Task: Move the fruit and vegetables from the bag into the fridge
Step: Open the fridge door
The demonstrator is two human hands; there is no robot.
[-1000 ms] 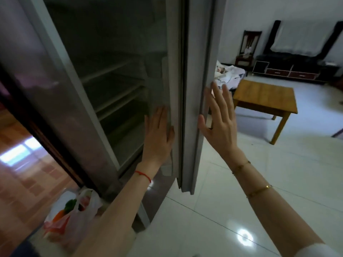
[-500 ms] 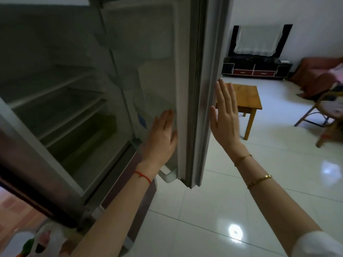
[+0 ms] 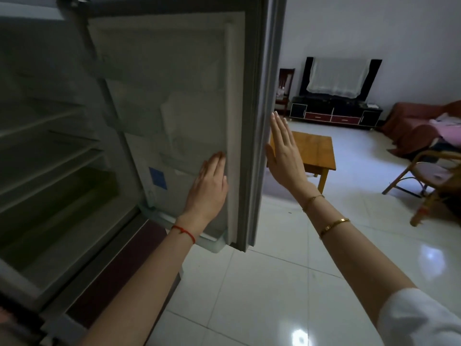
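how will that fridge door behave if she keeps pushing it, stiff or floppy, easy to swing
The fridge door looks rigid, a thick panel, so it should swing as one piece. Its inner shelves look empty, so it is probably light to push. Both the left hand and right hand lie flat and open, suggesting little force.

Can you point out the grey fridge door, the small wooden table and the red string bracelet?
Grey fridge door (image 3: 174, 78): head view, on its pale inner panel.
Small wooden table (image 3: 313, 152): head view, on its top.
Red string bracelet (image 3: 184, 231): head view, on the thread across the left wrist.
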